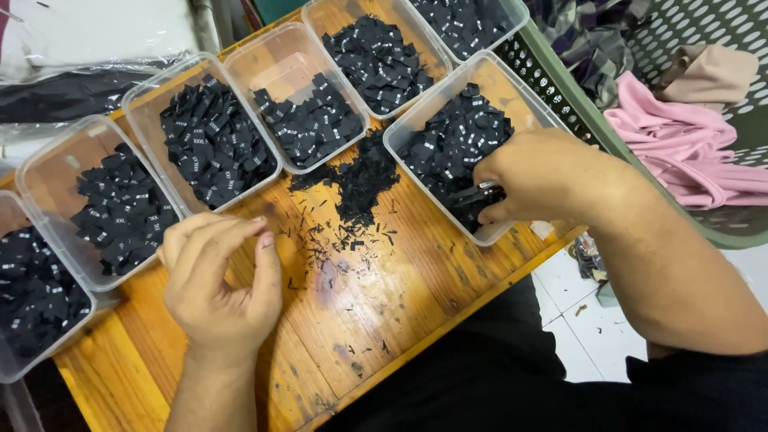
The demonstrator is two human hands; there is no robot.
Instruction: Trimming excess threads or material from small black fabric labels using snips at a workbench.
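Fingers (210,234) of left hand (220,292) pressed together, empty, near tabletop's (360,304) front edge. Right hand (532,176) pinching small black snips (480,194) over clear tub (480,132) of black labels (452,144) at right edge. Scrap pile (360,180) between tubs; bare wood in front.

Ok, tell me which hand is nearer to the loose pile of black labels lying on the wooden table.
Left. The left hand rests on the wooden table just beside the loose pile of black labels. The right hand is farther off, reaching into a clear tub.
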